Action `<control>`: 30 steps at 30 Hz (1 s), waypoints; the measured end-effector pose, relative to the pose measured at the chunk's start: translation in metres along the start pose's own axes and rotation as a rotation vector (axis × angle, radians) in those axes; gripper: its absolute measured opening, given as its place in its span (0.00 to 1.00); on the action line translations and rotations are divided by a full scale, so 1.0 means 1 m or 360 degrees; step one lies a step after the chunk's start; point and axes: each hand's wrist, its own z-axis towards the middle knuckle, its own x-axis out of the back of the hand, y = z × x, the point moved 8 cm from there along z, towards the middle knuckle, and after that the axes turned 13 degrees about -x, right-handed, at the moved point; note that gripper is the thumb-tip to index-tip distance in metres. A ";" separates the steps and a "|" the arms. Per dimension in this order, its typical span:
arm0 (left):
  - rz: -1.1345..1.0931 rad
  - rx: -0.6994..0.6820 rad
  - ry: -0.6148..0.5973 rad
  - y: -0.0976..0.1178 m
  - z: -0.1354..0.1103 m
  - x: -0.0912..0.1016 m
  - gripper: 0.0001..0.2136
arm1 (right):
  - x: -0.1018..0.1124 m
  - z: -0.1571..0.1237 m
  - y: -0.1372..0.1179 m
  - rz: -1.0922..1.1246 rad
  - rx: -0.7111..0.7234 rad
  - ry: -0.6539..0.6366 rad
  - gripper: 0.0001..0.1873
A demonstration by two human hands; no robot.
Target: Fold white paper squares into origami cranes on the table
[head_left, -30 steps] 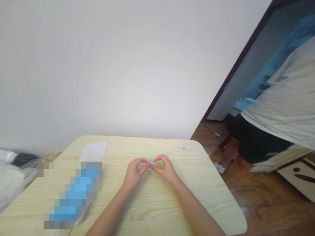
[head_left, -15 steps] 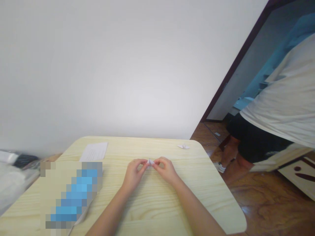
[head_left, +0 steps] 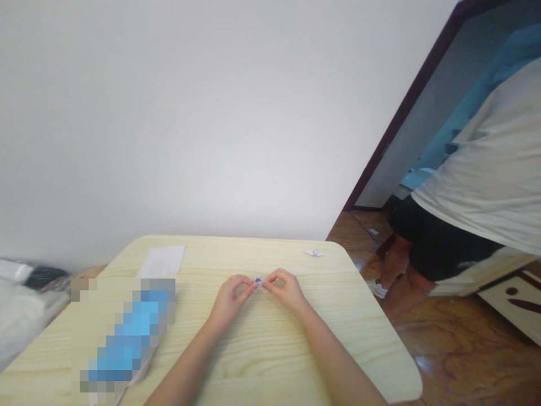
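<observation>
A small white folded paper crane [head_left: 259,279] is stretched between my two hands, just above the table. My left hand [head_left: 234,296] pinches its left side between thumb and index finger. On the other side, the thumb and index finger of my right hand [head_left: 284,290] are closed on it in the same way. A dark hollow shows in the middle of the paper; its finer folds are too small to make out. Another white folded paper crane [head_left: 314,252] lies near the table's far right corner, apart from my hands.
The light wood table [head_left: 253,349] stands against a white wall. A printed paper sheet [head_left: 163,261] lies at its far left, near a blurred-out blue object [head_left: 131,335]. To the right, a person in a pale shirt [head_left: 499,163] stands on the wooden floor beside a doorway.
The folded paper has tilted and widened between my fingers, so its centre peak gives way to a dark hollow. Both hands keep their pinch in nearly the same place.
</observation>
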 end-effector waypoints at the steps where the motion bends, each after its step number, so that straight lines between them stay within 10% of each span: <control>1: -0.0046 0.0031 0.0006 -0.001 0.000 0.001 0.08 | 0.001 0.000 0.002 0.0032 -0.0038 -0.0008 0.06; 13: -0.0688 0.0437 0.0111 -0.023 -0.004 0.002 0.12 | -0.013 0.005 0.024 0.0791 -0.0450 -0.0375 0.10; 30: -0.0884 0.0560 0.0568 -0.029 -0.010 0.013 0.13 | -0.008 0.010 0.042 0.1057 -0.0555 -0.0123 0.13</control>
